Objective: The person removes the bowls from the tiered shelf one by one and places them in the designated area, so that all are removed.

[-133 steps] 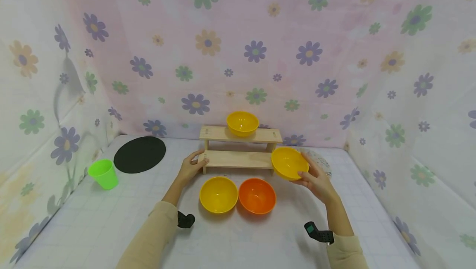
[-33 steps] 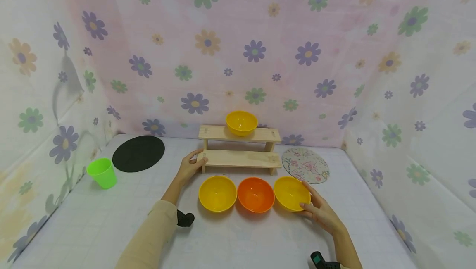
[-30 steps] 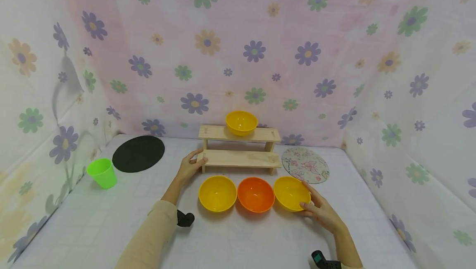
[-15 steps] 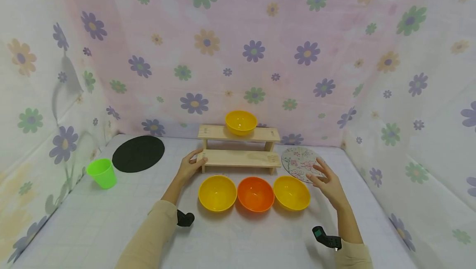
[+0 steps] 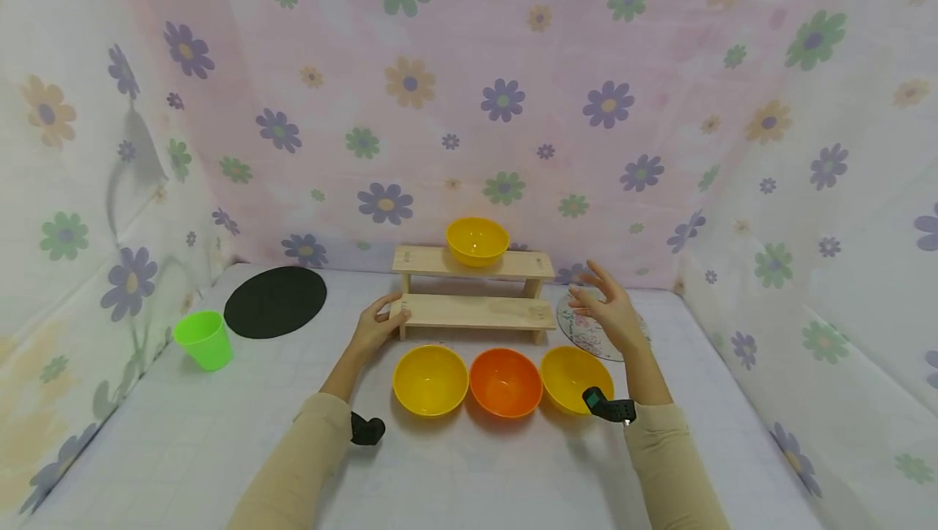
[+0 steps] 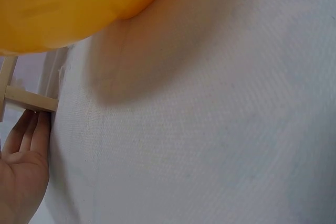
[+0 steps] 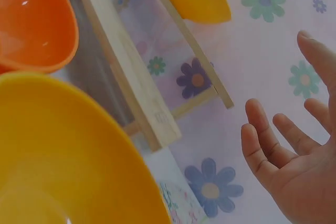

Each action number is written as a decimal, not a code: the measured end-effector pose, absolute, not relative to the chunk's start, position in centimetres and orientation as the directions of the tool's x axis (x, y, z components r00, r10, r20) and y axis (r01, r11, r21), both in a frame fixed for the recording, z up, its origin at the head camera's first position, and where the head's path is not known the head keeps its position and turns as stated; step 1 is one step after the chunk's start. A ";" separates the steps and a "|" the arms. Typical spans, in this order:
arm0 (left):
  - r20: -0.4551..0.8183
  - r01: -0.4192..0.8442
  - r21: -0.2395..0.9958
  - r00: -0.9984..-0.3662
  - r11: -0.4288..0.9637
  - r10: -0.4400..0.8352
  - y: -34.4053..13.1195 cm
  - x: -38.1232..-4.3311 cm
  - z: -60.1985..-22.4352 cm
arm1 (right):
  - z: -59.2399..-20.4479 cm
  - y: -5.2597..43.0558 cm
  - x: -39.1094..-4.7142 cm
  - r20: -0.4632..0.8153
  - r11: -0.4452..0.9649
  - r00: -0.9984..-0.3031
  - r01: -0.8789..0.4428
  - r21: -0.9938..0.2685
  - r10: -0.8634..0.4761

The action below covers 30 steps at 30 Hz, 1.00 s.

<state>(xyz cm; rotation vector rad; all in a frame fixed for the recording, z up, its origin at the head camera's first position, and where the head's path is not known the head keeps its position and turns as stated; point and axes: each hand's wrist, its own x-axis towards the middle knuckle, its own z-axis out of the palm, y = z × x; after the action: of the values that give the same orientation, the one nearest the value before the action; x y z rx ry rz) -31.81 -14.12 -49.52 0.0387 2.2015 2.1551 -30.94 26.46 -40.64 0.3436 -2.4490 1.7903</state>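
A two-tier wooden shelf [image 5: 476, 313] stands at the back of the table, its lower left end gripped by my left hand [image 5: 375, 326]. In the left wrist view, that hand's fingers [image 6: 39, 135] lie against a shelf leg. On the top tier sits a yellow bowl [image 5: 476, 243]. Three bowls line up before the shelf: a yellow bowl [image 5: 431, 383], an orange bowl [image 5: 506, 384] and another yellow bowl [image 5: 572, 375]. My right hand [image 5: 615, 320] is raised right of the shelf, holding nothing, fingers spread in the right wrist view.
A round floral mat [image 5: 586, 340] lies right of the shelf, partly hidden by my right hand. Far left are a black round mat [image 5: 274, 302] and a bright green cup [image 5: 205, 341]. Flowered cloth [image 5: 469, 107] walls the back and sides.
My right hand carried a yellow bowl down to the right of the orange bowl, let it go, then rose toward the shelf's right end. My left hand stays on the shelf.
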 end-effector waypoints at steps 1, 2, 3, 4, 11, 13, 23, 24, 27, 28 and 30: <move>-0.025 -0.024 0.999 -0.998 0.024 0.060 -14.1 -31.8 -49.5 | -40.5 26.1 -31.4 0.199 0.269 -0.971 -0.229 -0.935 -0.133; -0.024 -0.022 0.999 -0.998 0.028 0.061 -14.1 -31.8 -49.5 | -40.4 25.8 -31.9 0.194 0.254 -0.971 -0.225 -0.941 -0.141; -0.023 -0.022 0.999 -0.998 0.025 0.060 -14.0 -31.8 -49.5 | -40.3 25.5 -32.3 0.190 0.242 -0.971 -0.222 -0.945 -0.148; -0.024 -0.022 1.000 -0.998 0.022 0.057 -14.0 -31.8 -49.5 | -40.2 25.2 -32.7 0.185 0.231 -0.970 -0.219 -0.948 -0.159; -0.027 -0.026 1.000 -0.998 0.005 0.064 -14.0 -31.9 -49.6 | -38.8 22.5 -33.8 0.136 0.124 -0.970 -0.163 -0.979 -0.204; -0.032 -0.032 0.999 -0.997 -0.002 0.065 -14.0 -31.9 -49.6 | -38.2 21.6 -33.8 0.129 0.114 -0.968 -0.156 -0.981 -0.215; -0.031 -0.030 0.999 -0.998 0.018 0.055 -14.2 -32.0 -49.7 | -37.9 18.2 -35.5 0.108 0.019 -0.961 -0.117 -0.993 -0.253; -0.026 -0.025 0.999 -0.998 0.021 0.057 -14.2 -32.1 -49.7 | -38.2 18.1 -35.9 0.103 0.007 -0.962 -0.108 -0.994 -0.254; -0.016 -0.015 1.000 -0.998 0.028 0.058 -14.2 -32.0 -49.8 | -39.2 17.6 -36.8 0.093 -0.021 -0.961 -0.090 -0.996 -0.260; -0.014 -0.012 0.999 -0.998 0.030 0.057 -14.1 -32.0 -49.7 | -39.5 17.4 -37.0 0.089 -0.036 -0.962 -0.083 -0.996 -0.258; -0.011 -0.009 0.999 -0.998 0.030 0.057 -14.1 -31.9 -49.6 | -39.7 17.0 -37.2 0.099 -0.042 -0.961 -0.091 -0.995 -0.259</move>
<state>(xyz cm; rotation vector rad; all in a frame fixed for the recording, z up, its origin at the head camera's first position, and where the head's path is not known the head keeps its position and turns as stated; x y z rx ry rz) -31.87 -14.12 -49.64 0.0514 2.2201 2.1545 -37.22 16.97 -39.74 0.4140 -2.2519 2.3204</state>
